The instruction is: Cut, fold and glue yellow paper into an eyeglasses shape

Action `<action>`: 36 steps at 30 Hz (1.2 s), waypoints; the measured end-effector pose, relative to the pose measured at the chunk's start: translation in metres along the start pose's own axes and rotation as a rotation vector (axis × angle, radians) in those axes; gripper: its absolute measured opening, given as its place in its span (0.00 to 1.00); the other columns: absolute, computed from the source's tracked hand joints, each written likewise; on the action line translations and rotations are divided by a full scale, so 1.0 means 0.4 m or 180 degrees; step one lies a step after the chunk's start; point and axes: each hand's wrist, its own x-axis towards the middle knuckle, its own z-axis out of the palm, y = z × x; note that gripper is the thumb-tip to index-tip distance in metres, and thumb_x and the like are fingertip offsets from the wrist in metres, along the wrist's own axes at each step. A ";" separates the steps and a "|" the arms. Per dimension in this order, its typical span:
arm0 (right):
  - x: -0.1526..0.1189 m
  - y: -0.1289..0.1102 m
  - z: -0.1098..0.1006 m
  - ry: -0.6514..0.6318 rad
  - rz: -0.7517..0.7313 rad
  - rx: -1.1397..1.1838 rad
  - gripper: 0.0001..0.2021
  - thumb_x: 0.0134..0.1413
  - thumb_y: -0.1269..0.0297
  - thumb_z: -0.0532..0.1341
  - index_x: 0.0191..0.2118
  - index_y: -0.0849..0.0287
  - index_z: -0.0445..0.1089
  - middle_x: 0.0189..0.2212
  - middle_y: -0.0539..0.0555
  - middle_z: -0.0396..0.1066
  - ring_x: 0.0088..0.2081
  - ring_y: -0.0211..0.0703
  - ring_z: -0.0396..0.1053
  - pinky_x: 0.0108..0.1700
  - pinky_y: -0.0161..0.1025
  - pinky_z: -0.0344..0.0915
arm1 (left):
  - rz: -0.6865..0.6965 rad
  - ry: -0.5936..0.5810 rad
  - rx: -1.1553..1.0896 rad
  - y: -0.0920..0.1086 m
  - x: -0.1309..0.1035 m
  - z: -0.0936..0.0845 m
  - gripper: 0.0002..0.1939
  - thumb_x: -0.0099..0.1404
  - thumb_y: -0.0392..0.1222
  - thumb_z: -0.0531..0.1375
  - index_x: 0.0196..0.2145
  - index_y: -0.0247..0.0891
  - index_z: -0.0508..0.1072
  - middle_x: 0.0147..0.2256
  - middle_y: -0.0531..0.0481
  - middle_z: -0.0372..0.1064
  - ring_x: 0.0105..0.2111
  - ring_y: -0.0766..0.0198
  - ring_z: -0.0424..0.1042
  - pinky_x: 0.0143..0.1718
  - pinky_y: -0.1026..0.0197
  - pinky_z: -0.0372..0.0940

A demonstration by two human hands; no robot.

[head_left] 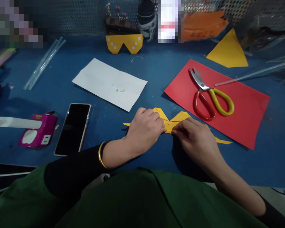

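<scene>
A folded yellow paper piece (pixel 169 126) lies on the blue table near its front edge, with two raised flaps at the back and thin strips sticking out at both sides. My left hand (pixel 147 128) is closed over its left part, knuckles up, fingertips hidden beneath. My right hand (pixel 196 136) pinches its lower edge right of the middle, thumb and forefinger together. Scissors (pixel 202 87) with one red and one yellow handle rest on a red sheet (pixel 242 117) to the right. Behind my left hand lies a white sheet (pixel 109 82).
At left are a black phone (pixel 73 128) and a magenta device with a white stick (pixel 39 129). A yellow mask shape (pixel 124 43), an orange packet (pixel 201 25) and a yellow paper triangle (pixel 229 50) lie along the back of the blue table (pixel 154 63).
</scene>
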 end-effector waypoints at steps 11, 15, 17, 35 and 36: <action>0.000 0.001 0.009 0.0039 0.0080 -0.0037 0.04 0.56 0.69 0.61 0.32 0.56 0.65 0.30 0.52 0.72 0.32 0.45 0.68 0.34 0.41 0.56 | -0.0141 0.0016 -0.0006 -0.018 0.006 0.003 0.15 0.69 0.51 0.61 0.32 0.37 0.70 0.33 0.48 0.71 0.33 0.58 0.64 0.36 0.54 0.53; 0.004 0.003 0.010 0.0009 0.0105 0.0023 0.03 0.55 0.72 0.60 0.33 0.56 0.66 0.32 0.53 0.73 0.34 0.46 0.69 0.35 0.41 0.58 | 0.0265 0.0323 0.0117 -0.008 -0.004 0.002 0.13 0.74 0.44 0.55 0.32 0.37 0.71 0.32 0.49 0.71 0.33 0.59 0.66 0.36 0.54 0.56; 0.005 0.004 0.010 -0.0033 0.0114 0.0041 0.04 0.55 0.73 0.60 0.33 0.57 0.66 0.33 0.53 0.73 0.34 0.45 0.70 0.35 0.41 0.58 | 0.0638 0.0476 0.0182 0.002 -0.015 0.001 0.13 0.74 0.37 0.52 0.32 0.36 0.72 0.31 0.49 0.72 0.34 0.60 0.68 0.36 0.55 0.58; -0.047 0.019 0.000 0.0410 0.0050 -0.0247 0.05 0.59 0.65 0.63 0.32 0.57 0.70 0.30 0.51 0.71 0.33 0.44 0.69 0.38 0.42 0.55 | 0.1073 0.0290 0.0682 0.053 -0.048 0.014 0.09 0.70 0.34 0.55 0.41 0.26 0.74 0.42 0.38 0.73 0.41 0.53 0.70 0.39 0.53 0.63; -0.052 0.021 0.001 0.0477 0.0095 -0.0199 0.05 0.59 0.65 0.64 0.32 0.57 0.71 0.30 0.51 0.71 0.34 0.44 0.69 0.39 0.42 0.56 | 0.1079 0.0277 0.0684 0.052 -0.048 0.014 0.09 0.70 0.34 0.55 0.41 0.26 0.74 0.42 0.38 0.73 0.42 0.53 0.70 0.39 0.53 0.63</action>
